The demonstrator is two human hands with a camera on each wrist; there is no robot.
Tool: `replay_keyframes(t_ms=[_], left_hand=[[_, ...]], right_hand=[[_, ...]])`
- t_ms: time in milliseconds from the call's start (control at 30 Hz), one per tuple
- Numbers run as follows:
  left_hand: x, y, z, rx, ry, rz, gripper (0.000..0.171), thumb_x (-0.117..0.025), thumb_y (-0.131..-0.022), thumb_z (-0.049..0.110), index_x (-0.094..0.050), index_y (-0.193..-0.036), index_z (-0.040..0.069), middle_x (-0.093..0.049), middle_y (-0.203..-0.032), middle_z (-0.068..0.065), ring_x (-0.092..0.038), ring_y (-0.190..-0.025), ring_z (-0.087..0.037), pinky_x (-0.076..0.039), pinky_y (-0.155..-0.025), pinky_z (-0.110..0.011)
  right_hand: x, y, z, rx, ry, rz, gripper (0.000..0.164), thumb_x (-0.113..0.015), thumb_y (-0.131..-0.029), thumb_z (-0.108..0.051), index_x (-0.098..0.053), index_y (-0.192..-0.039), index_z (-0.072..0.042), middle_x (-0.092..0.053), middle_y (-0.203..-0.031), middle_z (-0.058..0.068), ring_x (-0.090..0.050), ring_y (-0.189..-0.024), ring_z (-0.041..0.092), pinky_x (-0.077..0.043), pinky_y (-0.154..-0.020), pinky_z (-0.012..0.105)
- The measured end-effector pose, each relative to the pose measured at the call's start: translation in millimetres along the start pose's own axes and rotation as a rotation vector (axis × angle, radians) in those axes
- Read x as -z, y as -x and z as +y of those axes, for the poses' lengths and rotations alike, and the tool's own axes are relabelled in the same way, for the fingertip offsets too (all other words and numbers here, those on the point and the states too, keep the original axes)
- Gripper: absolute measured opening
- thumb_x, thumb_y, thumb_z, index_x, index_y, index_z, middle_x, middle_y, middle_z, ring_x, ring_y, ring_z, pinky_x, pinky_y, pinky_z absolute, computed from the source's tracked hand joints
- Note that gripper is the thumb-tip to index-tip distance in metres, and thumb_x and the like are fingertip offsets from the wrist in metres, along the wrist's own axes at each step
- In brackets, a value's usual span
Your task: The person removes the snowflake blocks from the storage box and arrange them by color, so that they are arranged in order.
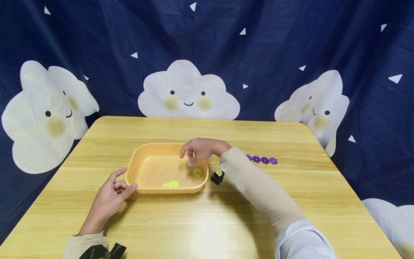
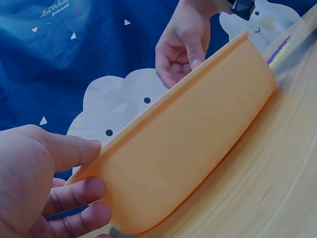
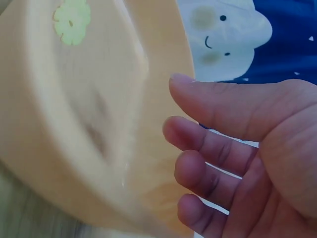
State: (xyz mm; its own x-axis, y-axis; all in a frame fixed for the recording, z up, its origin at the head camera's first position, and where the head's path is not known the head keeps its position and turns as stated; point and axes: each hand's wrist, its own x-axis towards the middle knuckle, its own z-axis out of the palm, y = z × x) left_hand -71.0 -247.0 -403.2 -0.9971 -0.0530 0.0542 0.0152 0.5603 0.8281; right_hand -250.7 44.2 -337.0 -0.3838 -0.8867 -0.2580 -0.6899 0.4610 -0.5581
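An orange plastic basin (image 1: pixel 152 190) sits on the table. My left hand (image 1: pixel 109 198) holds its near left corner, thumb on the rim and fingers against the outer wall, as the left wrist view of the hand (image 2: pixel 44 183) shows. Over the basin's right side hovers my right hand (image 1: pixel 201 149), fingers loosely bent; in the right wrist view nothing lies between thumb and fingers (image 3: pixel 190 168). Inside the basin, a yellow flower-shaped plastic disc (image 1: pixel 197 172) lies at the right, below the right hand. More yellow discs (image 1: pixel 174 183) lie along the near wall.
Right of the basin, a row of purple flower-shaped discs (image 1: pixel 265 160) lies on the wooden table (image 1: pixel 161 223), partly hidden by my right forearm. In the left wrist view, something yellow (image 2: pixel 280 55) lies beside the purple row (image 2: pixel 278 48). A dark blue cloud-print curtain (image 1: pixel 200 36) hangs behind.
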Motion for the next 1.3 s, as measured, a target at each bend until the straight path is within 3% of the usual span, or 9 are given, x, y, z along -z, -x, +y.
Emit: replay_keyframes(t_ms=[367, 633, 733, 867, 1067, 1300], left_hand=[[0.0, 0.0, 1.6, 0.031, 0.0, -0.009, 0.075, -0.067, -0.093, 0.03, -0.027, -0.148, -0.002, -0.064, -0.08, -0.008, -0.053, -0.065, -0.011, -0.043, -0.059, -0.025], [1.4, 0.5, 2.3, 0.023, -0.012, -0.001, 0.073, -0.067, -0.093, 0.03, -0.028, -0.147, -0.002, -0.064, -0.079, -0.006, -0.052, -0.064, -0.01, -0.043, -0.06, -0.025], [1.0, 0.4, 2.3, 0.02, -0.016, -0.002, 0.073, -0.067, -0.094, 0.03, -0.028, -0.147, -0.002, -0.064, -0.079, -0.005, -0.052, -0.065, -0.01, -0.043, -0.061, -0.025], [0.0, 0.5, 1.7, 0.01, -0.021, -0.005, 0.073, -0.067, -0.094, 0.03, -0.028, -0.147, -0.003, -0.064, -0.079, -0.006, -0.052, -0.064, -0.01, -0.043, -0.061, -0.025], [-0.3, 0.5, 1.0, -0.005, -0.03, 0.002, 0.072, -0.067, -0.094, 0.03, -0.029, -0.146, -0.003, -0.064, -0.077, -0.006, -0.052, -0.063, -0.011, -0.042, -0.061, -0.025], [0.4, 0.2, 1.5, -0.007, -0.026, -0.001, 0.073, -0.066, -0.094, 0.029, -0.028, -0.147, -0.003, -0.064, -0.077, -0.006, -0.052, -0.063, -0.011, -0.042, -0.061, -0.025]], right_hand=[[-5.1, -32.5, -16.4, -0.062, -0.016, -0.118, 0.03, -0.069, -0.09, -0.013, -0.065, -0.12, -0.01, -0.063, -0.096, 0.0, -0.056, -0.09, 0.012, -0.043, -0.08, 0.025], [-13.7, -58.6, -17.7, -0.115, -0.108, -0.22, 0.022, -0.07, -0.09, -0.01, -0.068, -0.112, -0.01, -0.062, -0.084, 0.001, -0.052, -0.071, 0.009, -0.042, -0.065, 0.023], [-17.7, -64.1, -18.0, -0.153, -0.181, -0.249, 0.017, -0.065, -0.094, -0.01, -0.066, -0.111, -0.008, -0.063, -0.085, 0.004, -0.056, -0.069, 0.012, -0.046, -0.064, 0.025], [-22.4, -67.8, -19.9, -0.227, -0.343, -0.309, 0.015, -0.054, -0.1, -0.011, -0.061, -0.112, -0.005, -0.065, -0.096, 0.01, -0.067, -0.082, 0.019, -0.053, -0.074, 0.031], [-26.8, -68.8, -22.6, -0.293, -0.55, -0.407, 0.015, -0.046, -0.103, -0.007, -0.055, -0.114, -0.002, -0.063, -0.106, 0.014, -0.067, -0.097, 0.023, -0.052, -0.084, 0.034], [-26.9, -67.9, -25.2, -0.294, -0.617, -0.468, 0.018, -0.048, -0.099, 0.003, -0.052, -0.116, 0.0, -0.061, -0.111, 0.015, -0.063, -0.103, 0.023, -0.05, -0.088, 0.033]])
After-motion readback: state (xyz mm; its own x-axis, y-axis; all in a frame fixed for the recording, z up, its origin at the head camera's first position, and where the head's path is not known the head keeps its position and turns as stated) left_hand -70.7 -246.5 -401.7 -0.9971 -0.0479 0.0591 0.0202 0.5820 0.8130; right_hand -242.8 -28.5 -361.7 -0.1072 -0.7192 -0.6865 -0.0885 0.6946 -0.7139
